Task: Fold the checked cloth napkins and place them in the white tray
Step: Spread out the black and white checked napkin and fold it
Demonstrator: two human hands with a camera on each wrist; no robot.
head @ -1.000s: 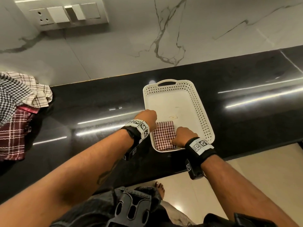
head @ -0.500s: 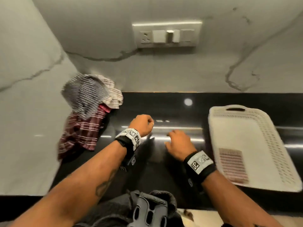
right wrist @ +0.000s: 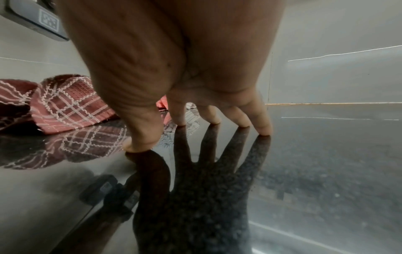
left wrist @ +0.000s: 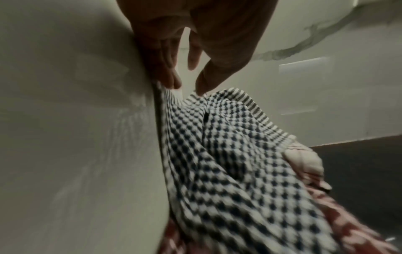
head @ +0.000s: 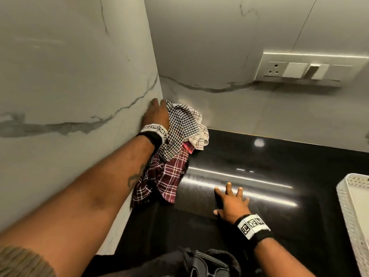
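A heap of checked napkins lies in the corner where the black counter [head: 269,216] meets two marble walls. On top is a black-and-white checked napkin [head: 179,124] [left wrist: 228,154]; under it lie a maroon plaid one [head: 165,176] [right wrist: 65,106] and a cream one with dark lines [head: 201,134]. My left hand [head: 157,108] [left wrist: 187,87] reaches onto the heap beside the side wall, its thumb and fingertips touching the top hem of the black-and-white napkin with a gap between them. Spread flat, my right hand [head: 229,194] [right wrist: 195,134] rests its fingertips on the bare counter. The white tray's [head: 355,206] perforated rim shows at the right edge; its inside is out of view.
The side marble wall [head: 79,96] stands right against my left hand and forearm. A switch and socket plate [head: 299,70] is on the back wall. Glossy black counter stretches between the heap and the tray.
Both hands left the folded red-checked napkin in the tray and moved left. My left hand reached the heap in the corner; my right hand came down on the counter.
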